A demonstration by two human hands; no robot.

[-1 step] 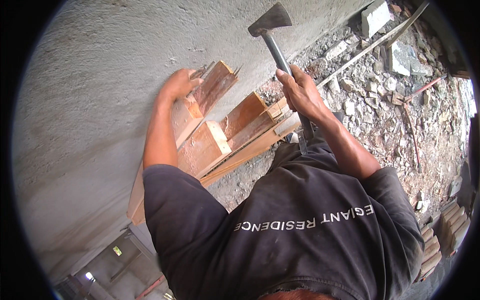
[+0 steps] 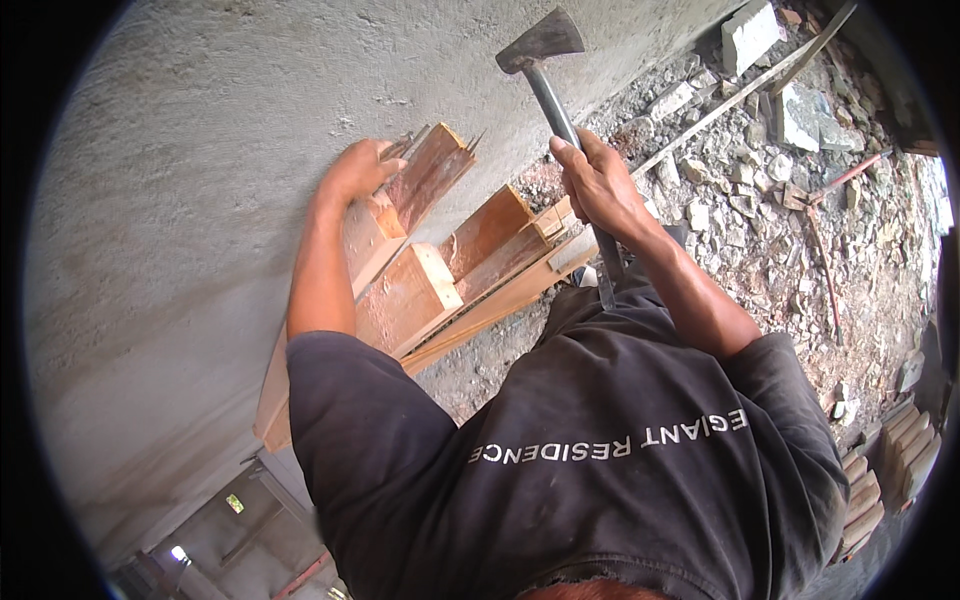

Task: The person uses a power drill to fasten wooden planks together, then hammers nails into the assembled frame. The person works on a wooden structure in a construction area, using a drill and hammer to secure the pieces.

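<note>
My right hand [image 2: 605, 190] grips hatchet [image 2: 553, 100] right of board frame [image 2: 405, 290], open room round blade [image 2: 542, 42]; left hand [image 2: 358, 170] bent over frame's upper edge, can't tell if pinching; white-lettered T-shirt [image 2: 560, 500] below frame

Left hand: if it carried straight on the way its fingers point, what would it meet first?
Probably the thin metal spikes beside the reddish-brown wooden block. The left hand may already touch them; depth there is unclear.
</note>
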